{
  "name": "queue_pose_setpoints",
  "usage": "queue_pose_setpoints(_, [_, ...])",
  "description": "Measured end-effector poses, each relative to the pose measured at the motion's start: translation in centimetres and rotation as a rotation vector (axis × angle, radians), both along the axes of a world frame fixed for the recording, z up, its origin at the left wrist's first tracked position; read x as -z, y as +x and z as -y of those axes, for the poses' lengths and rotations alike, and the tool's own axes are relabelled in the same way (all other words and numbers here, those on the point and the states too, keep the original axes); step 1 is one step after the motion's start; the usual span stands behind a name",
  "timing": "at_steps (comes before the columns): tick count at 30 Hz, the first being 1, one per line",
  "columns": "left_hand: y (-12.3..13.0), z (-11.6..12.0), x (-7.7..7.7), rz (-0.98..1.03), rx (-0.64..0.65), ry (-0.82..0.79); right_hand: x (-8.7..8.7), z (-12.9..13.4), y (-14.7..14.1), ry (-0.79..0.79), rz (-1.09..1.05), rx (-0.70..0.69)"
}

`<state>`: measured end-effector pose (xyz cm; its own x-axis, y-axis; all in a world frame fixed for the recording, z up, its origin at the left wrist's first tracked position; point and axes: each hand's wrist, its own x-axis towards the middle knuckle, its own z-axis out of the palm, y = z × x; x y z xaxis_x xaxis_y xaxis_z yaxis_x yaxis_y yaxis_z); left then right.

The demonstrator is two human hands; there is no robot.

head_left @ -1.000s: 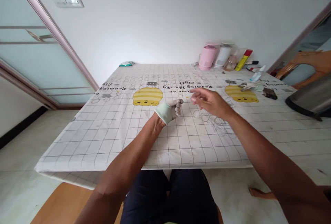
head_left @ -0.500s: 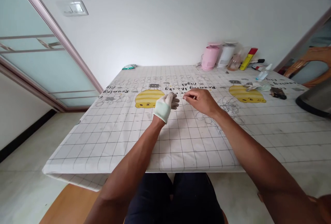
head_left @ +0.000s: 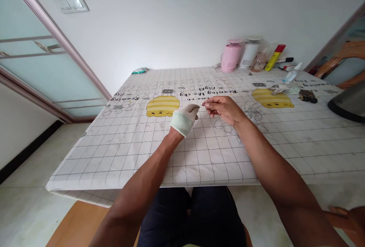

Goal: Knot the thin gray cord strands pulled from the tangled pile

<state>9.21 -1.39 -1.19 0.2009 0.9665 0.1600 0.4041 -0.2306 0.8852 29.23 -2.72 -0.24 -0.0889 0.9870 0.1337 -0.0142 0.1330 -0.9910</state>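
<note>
A gloved left hand [head_left: 184,118] and a bare right hand [head_left: 225,109] face each other, fingertips nearly meeting, over a checked tablecloth [head_left: 114,155].
Both hands are drawn narrow at the fingertips; whether either grips a strand cannot be told. A tangle of thin grey wire [head_left: 252,113], loose and springy-looking with stray loops, lies on the cloth just beside the right wrist. Toward the wall stand a pinkish bottle [head_left: 258,65] and a clear bottle [head_left: 291,76] tinted blue low down, their contents too blurred to tell.
</note>
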Motion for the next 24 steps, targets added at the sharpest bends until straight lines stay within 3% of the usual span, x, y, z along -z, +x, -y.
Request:
queue_pose_setpoints(8, [0.9,0.8,1.5,-0.072,0.073,0.029,0.7,-0.8,-0.1,0.018,-0.095,0.114])
queue_pose_setpoints(14, [1.3,1.0,2.0,-0.074,0.180,-0.001,0.6,-1.3,0.4,0.022,-0.084,0.084])
queue_pose_setpoints(24, [2.2,1.7,1.3,0.218,0.097,-0.259,0.4,-2.1,0.5,0.039,-0.050,0.036])
